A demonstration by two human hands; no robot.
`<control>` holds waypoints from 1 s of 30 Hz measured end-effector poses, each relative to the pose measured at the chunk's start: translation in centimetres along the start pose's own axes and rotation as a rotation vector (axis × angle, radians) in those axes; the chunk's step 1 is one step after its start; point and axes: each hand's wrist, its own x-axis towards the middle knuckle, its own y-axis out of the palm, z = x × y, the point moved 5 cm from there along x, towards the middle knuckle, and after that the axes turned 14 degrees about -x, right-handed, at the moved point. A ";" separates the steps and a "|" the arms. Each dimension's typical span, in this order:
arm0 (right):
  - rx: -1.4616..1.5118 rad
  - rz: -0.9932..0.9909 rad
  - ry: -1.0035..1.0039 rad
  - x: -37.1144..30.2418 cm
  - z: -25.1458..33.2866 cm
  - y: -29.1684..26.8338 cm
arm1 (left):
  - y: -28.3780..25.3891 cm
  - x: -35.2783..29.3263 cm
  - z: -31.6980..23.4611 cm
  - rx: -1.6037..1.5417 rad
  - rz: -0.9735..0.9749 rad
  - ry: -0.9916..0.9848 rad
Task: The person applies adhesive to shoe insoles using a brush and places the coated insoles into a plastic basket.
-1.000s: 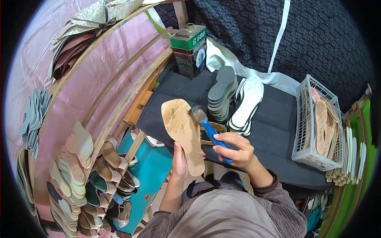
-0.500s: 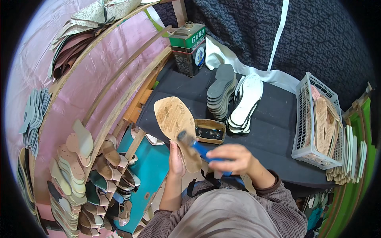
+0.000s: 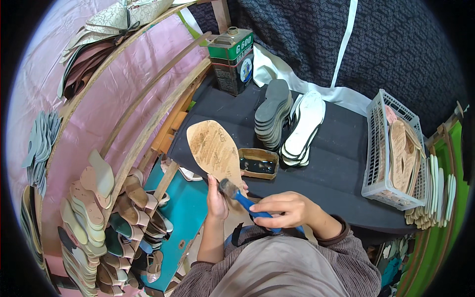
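Observation:
My left hand (image 3: 216, 202) grips a tan insole board (image 3: 213, 148) by its narrow middle, the wide end pointing away from me. Streaks of wet-looking liquid darken parts of its face. In my right hand (image 3: 289, 210) is a brush (image 3: 251, 204) with a blue handle, fingers closed round the handle. Its dark bristles lie at the insole's narrow part, close to my left fingers. Just beyond, a small open tan tray (image 3: 267, 174) holds dark liquid. Behind the tray stand a stack of grey soles (image 3: 272, 116) and a stack of white insoles (image 3: 304, 123).
A green and black metal can (image 3: 231, 62) stands at the table's far left corner. At the right, a white plastic basket (image 3: 368, 171) holds tan insoles. Racks of shoes (image 3: 133, 198) and soles (image 3: 86, 208) line the left side. Dark cloth (image 3: 341, 148) covers the table.
My right hand has brought the brush down along the insole from its middle toward the narrow end. The insole has tilted slightly, and the whole view has shifted a little.

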 end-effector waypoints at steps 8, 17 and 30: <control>0.064 0.050 -0.012 -0.4 0.7 0.7 | -0.1 0.5 -0.7 -0.020 -0.054 0.059; 0.067 0.093 0.024 -0.3 1.4 0.8 | 0.4 1.3 -1.4 -0.061 -0.010 0.088; -0.014 -0.064 0.099 -0.8 -0.3 0.0 | 0.7 2.6 -2.5 -0.182 -0.105 0.196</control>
